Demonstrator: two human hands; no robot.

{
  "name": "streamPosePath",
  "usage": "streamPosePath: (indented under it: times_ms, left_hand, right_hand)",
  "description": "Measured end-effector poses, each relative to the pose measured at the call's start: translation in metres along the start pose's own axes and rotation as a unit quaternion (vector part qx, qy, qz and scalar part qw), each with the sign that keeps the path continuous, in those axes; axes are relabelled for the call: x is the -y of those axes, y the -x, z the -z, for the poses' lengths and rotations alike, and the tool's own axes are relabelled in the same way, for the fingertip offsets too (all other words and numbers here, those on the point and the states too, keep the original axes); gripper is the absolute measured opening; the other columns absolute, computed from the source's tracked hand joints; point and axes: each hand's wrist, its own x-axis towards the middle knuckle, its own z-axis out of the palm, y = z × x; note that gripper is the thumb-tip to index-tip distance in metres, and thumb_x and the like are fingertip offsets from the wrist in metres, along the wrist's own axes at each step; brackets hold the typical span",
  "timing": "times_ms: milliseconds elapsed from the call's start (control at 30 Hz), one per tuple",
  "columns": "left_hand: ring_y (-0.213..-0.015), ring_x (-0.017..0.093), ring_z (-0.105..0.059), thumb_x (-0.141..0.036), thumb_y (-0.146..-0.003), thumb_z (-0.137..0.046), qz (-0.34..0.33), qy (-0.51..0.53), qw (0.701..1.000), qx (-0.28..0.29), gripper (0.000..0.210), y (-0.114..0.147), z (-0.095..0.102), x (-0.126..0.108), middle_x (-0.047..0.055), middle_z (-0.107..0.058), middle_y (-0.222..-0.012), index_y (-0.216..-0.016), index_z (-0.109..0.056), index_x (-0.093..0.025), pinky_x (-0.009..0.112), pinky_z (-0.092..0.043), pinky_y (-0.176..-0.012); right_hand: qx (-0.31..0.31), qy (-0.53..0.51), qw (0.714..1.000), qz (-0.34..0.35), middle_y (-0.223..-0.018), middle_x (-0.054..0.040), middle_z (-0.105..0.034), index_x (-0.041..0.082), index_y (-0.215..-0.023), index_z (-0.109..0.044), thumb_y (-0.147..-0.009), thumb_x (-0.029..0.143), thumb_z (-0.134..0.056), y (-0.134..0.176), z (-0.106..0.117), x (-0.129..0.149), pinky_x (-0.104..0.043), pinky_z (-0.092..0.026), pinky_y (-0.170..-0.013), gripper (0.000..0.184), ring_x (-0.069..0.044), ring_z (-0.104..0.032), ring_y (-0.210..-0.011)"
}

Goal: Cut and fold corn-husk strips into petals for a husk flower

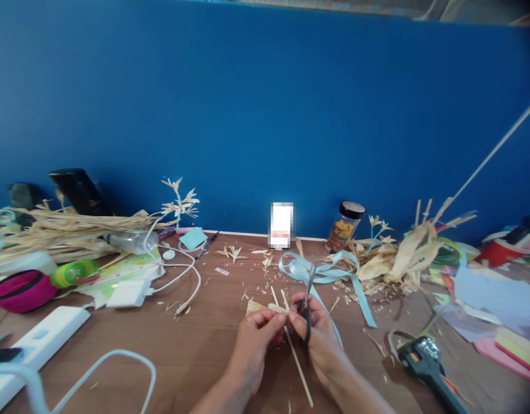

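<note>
Pinching husk piece [277,309] with left hand [256,333] and right hand [320,330], in front of ribbon [364,299]; also gripping scissors [308,305] in right hand, pointed toward ribbon.

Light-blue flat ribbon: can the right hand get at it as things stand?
Probably yes: the ribbon lies beside the right hand, mostly uncovered on the brown table, though holding black-handled metal scissors may hamper that hand.

Pink pouch [23,292], white power strip [44,348]
</note>
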Motion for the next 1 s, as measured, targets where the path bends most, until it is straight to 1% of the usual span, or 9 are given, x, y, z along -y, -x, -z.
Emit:
streamPosePath:
  times_ms: [267,400,467,533,667,800,900,1000]
  left_hand:
    - [-0.048,0.006,-0.038,-0.031,-0.068,-0.063,-0.009,-0.005,1.0,-0.016,0.02,0.002,-0.003,-0.001,-0.002,-0.05,-0.052,-0.063,-0.061,-0.011,0.017,-0.031,-0.048]
    - [-0.047,0.005,-0.041,-0.031,-0.065,-0.066,-0.005,0.015,0.999,-0.034,0.021,0.002,-0.002,-0.005,-0.004,-0.05,-0.051,-0.059,-0.058,-0.013,0.016,-0.033,-0.047]
    - [-0.048,0.005,-0.044,-0.029,-0.064,-0.067,0.016,0.037,0.998,-0.047,0.018,0.0,0.002,-0.011,-0.004,-0.052,-0.054,-0.06,-0.058,-0.013,0.014,-0.036,-0.047]
    - [-0.049,0.004,-0.047,-0.027,-0.063,-0.068,0.039,0.061,0.996,-0.06,0.016,-0.004,0.008,-0.019,-0.003,-0.055,-0.058,-0.063,-0.059,-0.013,0.014,-0.039,-0.049]
    - [-0.048,0.003,-0.049,-0.023,-0.063,-0.069,0.049,0.076,0.992,-0.089,0.014,-0.01,0.022,-0.034,-0.001,-0.058,-0.06,-0.067,-0.061,-0.012,0.013,-0.042,-0.048]
    - [-0.045,0.003,-0.047,-0.023,-0.065,-0.067,0.046,0.083,0.992,-0.08,0.013,-0.012,0.029,-0.039,-0.001,-0.058,-0.058,-0.067,-0.062,-0.011,0.012,-0.041,-0.044]
    - [-0.045,0.003,-0.048,-0.022,-0.065,-0.067,0.054,0.09,0.992,-0.074,0.012,-0.011,0.029,-0.039,-0.001,-0.059,-0.059,-0.067,-0.062,-0.011,0.012,-0.042,-0.045]
    - [-0.046,0.003,-0.049,-0.022,-0.064,-0.068,0.063,0.091,0.991,-0.072,0.012,-0.011,0.028,-0.038,-0.001,-0.06,-0.06,-0.066,-0.062,-0.011,0.013,-0.042,-0.046]
  right_hand:
    - [0.0,0.013,1.0,-0.002,-0.066,0.0047,-0.052,0.021,-0.09,-0.048,-0.061,0.023,-0.071,0.001,-0.002,0.0,-0.018,-0.037,-0.051,0.037,-0.008,-0.045,-0.054]
    - [0.011,0.039,0.999,-0.015,-0.069,0.0037,-0.053,0.021,-0.094,-0.05,-0.062,0.028,-0.071,0.002,-0.002,0.003,-0.02,-0.039,-0.056,0.039,-0.01,-0.048,-0.06]
    - [0.03,0.063,0.997,-0.023,-0.07,0.0031,-0.054,0.021,-0.097,-0.051,-0.065,0.031,-0.069,0.002,-0.001,0.006,-0.02,-0.038,-0.057,0.038,-0.01,-0.049,-0.061]
    - [0.059,0.102,0.993,-0.028,-0.068,0.0027,-0.054,0.02,-0.098,-0.052,-0.069,0.036,-0.064,0.003,0.001,0.008,-0.019,-0.035,-0.055,0.035,-0.01,-0.047,-0.06]
    - [0.139,0.184,0.972,-0.044,-0.064,0.0019,-0.053,0.018,-0.094,-0.053,-0.075,0.04,-0.056,0.006,0.004,0.01,-0.019,-0.032,-0.053,0.03,-0.009,-0.043,-0.058]
    - [0.201,0.237,0.948,-0.063,-0.062,0.003,-0.049,0.016,-0.094,-0.054,-0.075,0.04,-0.056,0.009,0.005,0.005,-0.019,-0.031,-0.051,0.031,-0.009,-0.041,-0.055]
    - [0.226,0.256,0.937,-0.075,-0.06,0.0032,-0.049,0.016,-0.095,-0.055,-0.074,0.038,-0.057,0.009,0.005,0.001,-0.019,-0.031,-0.05,0.031,-0.008,-0.041,-0.053]
    - [0.23,0.258,0.935,-0.082,-0.059,0.0028,-0.051,0.016,-0.094,-0.057,-0.073,0.038,-0.057,0.01,0.005,0.001,-0.019,-0.032,-0.05,0.031,-0.009,-0.042,-0.052]
